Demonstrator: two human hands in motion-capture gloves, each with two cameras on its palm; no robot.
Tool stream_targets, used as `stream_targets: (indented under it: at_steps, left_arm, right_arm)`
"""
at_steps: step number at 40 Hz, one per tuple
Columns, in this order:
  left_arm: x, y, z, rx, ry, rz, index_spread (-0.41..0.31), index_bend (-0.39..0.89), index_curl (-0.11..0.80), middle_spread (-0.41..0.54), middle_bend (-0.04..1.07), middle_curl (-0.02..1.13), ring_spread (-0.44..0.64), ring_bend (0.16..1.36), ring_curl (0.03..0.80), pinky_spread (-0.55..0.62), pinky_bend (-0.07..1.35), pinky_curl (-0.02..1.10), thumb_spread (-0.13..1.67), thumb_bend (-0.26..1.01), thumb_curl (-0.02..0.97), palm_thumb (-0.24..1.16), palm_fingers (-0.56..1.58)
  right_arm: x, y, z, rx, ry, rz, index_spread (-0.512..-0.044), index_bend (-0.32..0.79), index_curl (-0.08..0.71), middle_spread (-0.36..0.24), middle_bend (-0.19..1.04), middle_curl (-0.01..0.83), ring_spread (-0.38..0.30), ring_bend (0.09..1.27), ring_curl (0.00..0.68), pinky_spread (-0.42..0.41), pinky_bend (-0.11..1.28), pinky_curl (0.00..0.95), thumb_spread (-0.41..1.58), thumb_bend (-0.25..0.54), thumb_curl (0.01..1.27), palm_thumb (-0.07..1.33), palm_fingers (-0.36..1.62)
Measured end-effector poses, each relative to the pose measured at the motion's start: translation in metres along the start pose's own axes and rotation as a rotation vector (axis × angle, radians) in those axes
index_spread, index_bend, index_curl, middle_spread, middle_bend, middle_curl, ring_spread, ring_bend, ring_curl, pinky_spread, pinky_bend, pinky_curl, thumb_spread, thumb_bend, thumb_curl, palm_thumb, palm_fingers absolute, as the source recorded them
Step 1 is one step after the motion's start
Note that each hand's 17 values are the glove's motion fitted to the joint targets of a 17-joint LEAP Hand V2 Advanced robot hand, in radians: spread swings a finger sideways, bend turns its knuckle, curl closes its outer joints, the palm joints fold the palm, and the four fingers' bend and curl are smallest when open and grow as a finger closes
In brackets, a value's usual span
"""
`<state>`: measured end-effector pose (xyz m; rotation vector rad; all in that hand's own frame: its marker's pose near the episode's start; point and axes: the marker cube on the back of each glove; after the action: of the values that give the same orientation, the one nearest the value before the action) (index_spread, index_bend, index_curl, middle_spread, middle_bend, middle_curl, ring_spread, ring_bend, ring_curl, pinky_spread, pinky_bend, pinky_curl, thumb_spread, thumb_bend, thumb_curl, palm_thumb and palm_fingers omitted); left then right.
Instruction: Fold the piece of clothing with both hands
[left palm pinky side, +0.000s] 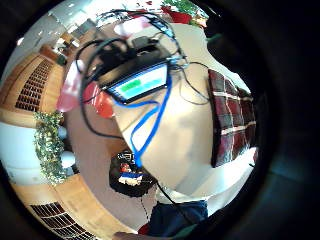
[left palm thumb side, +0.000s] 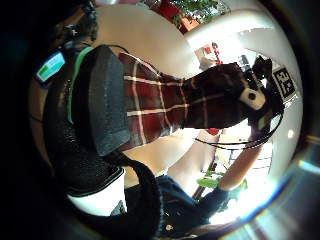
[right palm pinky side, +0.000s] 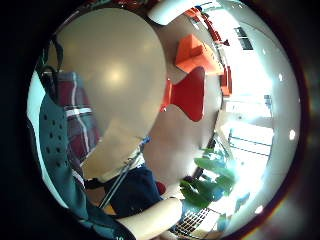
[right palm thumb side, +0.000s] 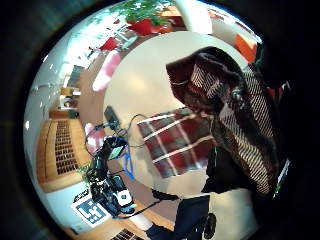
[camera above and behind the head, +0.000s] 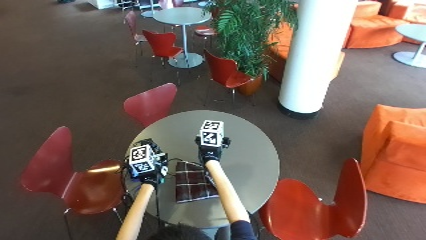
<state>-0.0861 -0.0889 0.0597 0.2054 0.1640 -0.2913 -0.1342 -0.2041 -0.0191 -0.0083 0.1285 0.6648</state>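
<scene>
One dark red plaid garment (camera above and behind the head: 194, 186) lay on the round grey counter (camera above and behind the head: 256, 160), partly folded into a rough rectangle near the person's edge. Its long axis ran away from the person, from the near rim toward the counter's middle, and the far end rose off the surface toward the right hand (camera above and behind the head: 210, 149).

Two gloved hands were at work. In the right thumb side palm view, the right hand's grip was closed on a bunched fold of the plaid cloth (right palm thumb side: 220, 95), held up above the part lying flat (right palm thumb side: 175, 140). The left hand (camera above and behind the head: 149, 167) hung at the garment's left edge. In the left thumb side palm view a dark finger pad (left palm thumb side: 102, 102) lay against the cloth (left palm thumb side: 160, 105), with the other hand gripping its far end, but I could not tell whether the left fingers curled round the cloth or only touched it.

The counter was a pedestal table on a brown carpeted floor (camera above and behind the head: 60, 75). Three red chairs stood round it: one at the left (camera above and behind the head: 63, 172), one at the far side (camera above and behind the head: 152, 102), one at the right (camera above and behind the head: 319, 207). Beyond were a second round table (camera above and behind the head: 181, 16) with more red chairs, a potted plant (camera above and behind the head: 249, 30), a white column (camera above and behind the head: 313, 55) and orange seating (camera above and behind the head: 396, 150).
</scene>
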Motion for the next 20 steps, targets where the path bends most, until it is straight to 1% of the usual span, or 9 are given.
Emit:
stream_targets:
  at_steps: [2, 4, 8, 10, 13, 15, 18, 19, 20]
  left_arm:
    - [-0.015, 0.006, -0.009, 0.014, -0.003, -0.027, -0.092, 0.1, 0.265, 0.025, 0.2, 0.33, 0.11, 0.62, 0.37, 0.08, 0.49, 0.39, 1.46, -0.01, 0.248, 0.2, 0.33]
    - [-0.031, 0.011, -0.015, 0.023, -0.015, -0.058, -0.092, 0.1, 0.261, 0.021, 0.2, 0.33, 0.11, 0.62, 0.366, 0.08, 0.48, 0.38, 1.46, -0.01, 0.248, 0.19, 0.34]
    - [-0.059, 0.021, -0.023, 0.029, -0.046, -0.111, -0.085, 0.13, 0.267, 0.019, 0.2, 0.34, 0.11, 0.6, 0.358, 0.08, 0.46, 0.38, 1.46, -0.01, 0.247, 0.19, 0.37]
    - [-0.07, 0.024, -0.025, 0.029, -0.051, -0.128, -0.084, 0.14, 0.271, 0.019, 0.2, 0.35, 0.1, 0.59, 0.353, 0.08, 0.45, 0.37, 1.46, 0.0, 0.247, 0.19, 0.38]
    - [-0.088, 0.029, -0.03, 0.034, -0.064, -0.152, -0.082, 0.14, 0.278, 0.019, 0.19, 0.35, 0.11, 0.58, 0.349, 0.08, 0.44, 0.37, 1.47, 0.0, 0.247, 0.19, 0.39]
    - [-0.1, 0.032, -0.035, 0.039, -0.078, -0.168, -0.081, 0.14, 0.281, 0.018, 0.19, 0.35, 0.11, 0.57, 0.345, 0.08, 0.43, 0.37, 1.47, 0.0, 0.247, 0.19, 0.4]
    - [-0.113, 0.038, -0.044, 0.042, -0.093, -0.187, -0.081, 0.15, 0.284, 0.018, 0.19, 0.36, 0.12, 0.56, 0.342, 0.08, 0.42, 0.37, 1.47, 0.0, 0.247, 0.2, 0.4]
    - [-0.118, 0.04, -0.047, 0.043, -0.096, -0.191, -0.081, 0.15, 0.286, 0.018, 0.18, 0.36, 0.12, 0.56, 0.341, 0.08, 0.42, 0.37, 1.47, 0.0, 0.246, 0.19, 0.4]
    - [-0.123, 0.041, -0.049, 0.044, -0.099, -0.195, -0.081, 0.15, 0.289, 0.018, 0.17, 0.35, 0.12, 0.56, 0.34, 0.09, 0.42, 0.37, 1.47, -0.01, 0.246, 0.19, 0.39]
  right_arm:
    - [-0.033, -0.001, 0.013, 0.061, 0.0, -0.023, -0.263, 0.01, 0.233, -0.231, 0.5, 0.568, -0.242, 0.84, 0.528, -0.322, 0.86, 0.481, 0.56, -0.032, 0.64, 0.93, 1.18]
    - [-0.063, 0.014, 0.023, 0.055, -0.006, -0.076, -0.263, 0.01, 0.217, -0.231, 0.5, 0.569, -0.241, 0.85, 0.53, -0.325, 0.87, 0.484, 0.57, -0.032, 0.64, 0.93, 1.17]
    - [-0.094, 0.083, 0.027, -0.023, -0.02, -0.183, -0.261, 0.01, 0.188, -0.231, 0.52, 0.574, -0.239, 0.88, 0.534, -0.324, 0.88, 0.486, 0.6, -0.032, 0.64, 0.93, 1.17]
    - [-0.108, 0.101, 0.036, -0.075, -0.028, -0.238, -0.263, 0.02, 0.175, -0.228, 0.52, 0.575, -0.238, 0.89, 0.536, -0.328, 0.89, 0.487, 0.62, -0.033, 0.64, 0.92, 1.16]
    - [-0.13, 0.115, 0.057, -0.174, -0.072, -0.336, -0.262, 0.02, 0.157, -0.23, 0.52, 0.574, -0.237, 0.9, 0.535, -0.331, 0.89, 0.482, 0.69, -0.04, 0.62, 0.9, 1.16]
    - [-0.141, 0.12, 0.066, -0.21, -0.126, -0.376, -0.263, 0.02, 0.146, -0.227, 0.52, 0.572, -0.236, 0.9, 0.529, -0.344, 0.87, 0.469, 0.74, -0.048, 0.6, 0.86, 1.15]
    - [-0.144, 0.119, 0.062, -0.165, -0.208, -0.364, -0.26, 0.03, 0.132, -0.213, 0.48, 0.557, -0.239, 0.88, 0.515, -0.353, 0.84, 0.452, 0.81, -0.054, 0.57, 0.82, 1.1]
    - [-0.144, 0.116, 0.059, -0.142, -0.231, -0.365, -0.248, 0.0, 0.12, -0.199, 0.46, 0.548, -0.236, 0.86, 0.507, -0.342, 0.85, 0.45, 0.85, -0.062, 0.55, 0.78, 1.03]
    - [-0.143, 0.11, 0.057, -0.12, -0.25, -0.373, -0.246, 0.0, 0.114, -0.195, 0.45, 0.546, -0.232, 0.85, 0.505, -0.338, 0.84, 0.445, 0.87, -0.057, 0.54, 0.77, 1.02]
